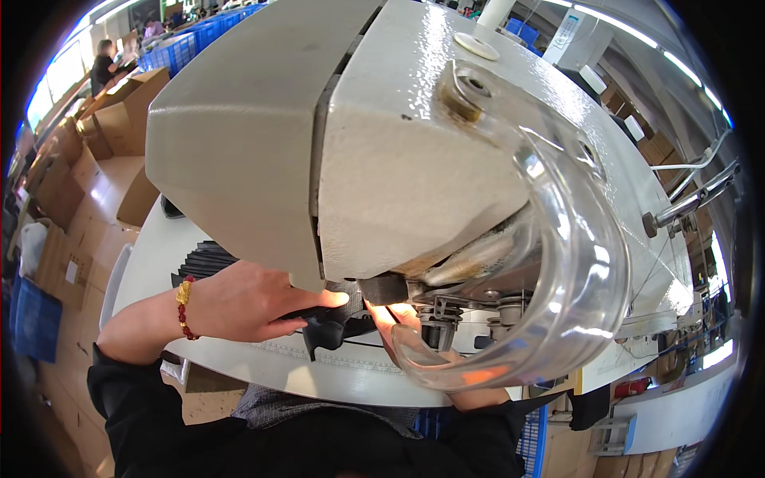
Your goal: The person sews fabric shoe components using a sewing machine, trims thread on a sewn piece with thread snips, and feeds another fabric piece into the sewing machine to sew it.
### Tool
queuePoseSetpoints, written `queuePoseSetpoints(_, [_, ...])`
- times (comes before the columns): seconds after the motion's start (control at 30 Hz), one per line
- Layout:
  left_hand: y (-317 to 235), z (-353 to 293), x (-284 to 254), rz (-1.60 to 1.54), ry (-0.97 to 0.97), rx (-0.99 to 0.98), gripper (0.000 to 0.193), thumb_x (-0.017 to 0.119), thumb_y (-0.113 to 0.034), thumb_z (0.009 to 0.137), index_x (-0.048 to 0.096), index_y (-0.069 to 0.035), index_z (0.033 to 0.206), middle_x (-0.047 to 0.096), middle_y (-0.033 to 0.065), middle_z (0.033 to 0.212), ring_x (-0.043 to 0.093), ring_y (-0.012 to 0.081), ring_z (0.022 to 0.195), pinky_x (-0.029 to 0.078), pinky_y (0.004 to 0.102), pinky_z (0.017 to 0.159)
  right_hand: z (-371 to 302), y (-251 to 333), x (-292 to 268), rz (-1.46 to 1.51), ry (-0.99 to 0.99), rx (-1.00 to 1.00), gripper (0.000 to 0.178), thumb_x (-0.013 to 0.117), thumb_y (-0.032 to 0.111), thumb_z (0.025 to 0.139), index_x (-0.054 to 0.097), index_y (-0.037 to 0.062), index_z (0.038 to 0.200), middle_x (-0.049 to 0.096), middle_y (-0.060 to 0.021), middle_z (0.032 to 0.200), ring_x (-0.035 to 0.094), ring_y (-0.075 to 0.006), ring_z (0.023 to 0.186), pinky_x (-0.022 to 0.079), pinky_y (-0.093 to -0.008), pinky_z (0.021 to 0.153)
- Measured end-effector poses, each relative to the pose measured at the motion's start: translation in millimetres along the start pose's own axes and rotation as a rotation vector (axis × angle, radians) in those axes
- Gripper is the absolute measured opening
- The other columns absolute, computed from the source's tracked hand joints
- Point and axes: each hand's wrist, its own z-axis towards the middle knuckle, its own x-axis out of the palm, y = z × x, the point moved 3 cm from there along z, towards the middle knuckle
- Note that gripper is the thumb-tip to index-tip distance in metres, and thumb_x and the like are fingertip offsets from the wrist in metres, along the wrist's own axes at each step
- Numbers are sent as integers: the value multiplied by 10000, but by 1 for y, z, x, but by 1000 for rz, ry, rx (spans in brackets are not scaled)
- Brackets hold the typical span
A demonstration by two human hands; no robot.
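The machine (414, 167) looms over my table (307, 373). Beyond stand cartons (131, 118) and blue crates (169, 54); I can't make out their contents. My left hand (247, 303) pinches the black piece (328, 325) below the machine, probably to steady it; my right hand (388, 325) is partly hidden, its grip I can't tell.

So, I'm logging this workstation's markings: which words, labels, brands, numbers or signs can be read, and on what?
None is readable.
Printed scale on the white tabletop: too small.
Marks and white label on the cardboard box: too blurred.
Notice on the pale pillar: too small.
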Motion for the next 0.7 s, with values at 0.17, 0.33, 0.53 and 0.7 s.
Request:
queuePoseSetpoints(0.17, [-10, -3, 3, 176, -134, 41, 489, 700, -281, 805, 552, -141, 1249, 498, 136, 1222, 490, 343, 1108, 428, 448, 898, -2, -4, -5, -88, 63, -127, 366, 575, 138, 902, 544, 15, 1246, 655, -155, 1103, 639, -282, 962, 448, -328, 865])
queuePoseSetpoints(0.33, [-14, 0, 17, 242, -160, -69, 518, 719, -290, 789, 534, -137, 1248, 503, 137, 1186, 536, 324, 1040, 499, 407, 785, -7, -6, -14, -222, 199, -338, 359, 711, 240, 791, 687, 61, 1101, 678, -121, 1075, 616, -335, 1012, 360, -428, 988])
queuePoseSetpoints(0.53, [-25, 3, 27, 398, -297, -59, 547, 752, -249, 756, 525, -122, 1237, 502, 136, 1136, 570, 301, 976, 545, 344, 672, -12, 13, 9, 837, 320, 557, 387, 495, 225, 968, 534, 7, 1285, 642, -82, 1043, 592, -165, 942, 462, -313, 849])
queuePoseSetpoints(0.7, [-21, 12, 51, 414, -386, -113, 532, 768, -222, 727, 543, -106, 1195, 498, 130, 1102, 578, 279, 964, 545, 315, 617, 0, 12, 12, 983, 628, 749, 318, 468, 264, 992, 542, 4, 1160, 610, -37, 807, 557, -141, 778, 433, -292, 721])
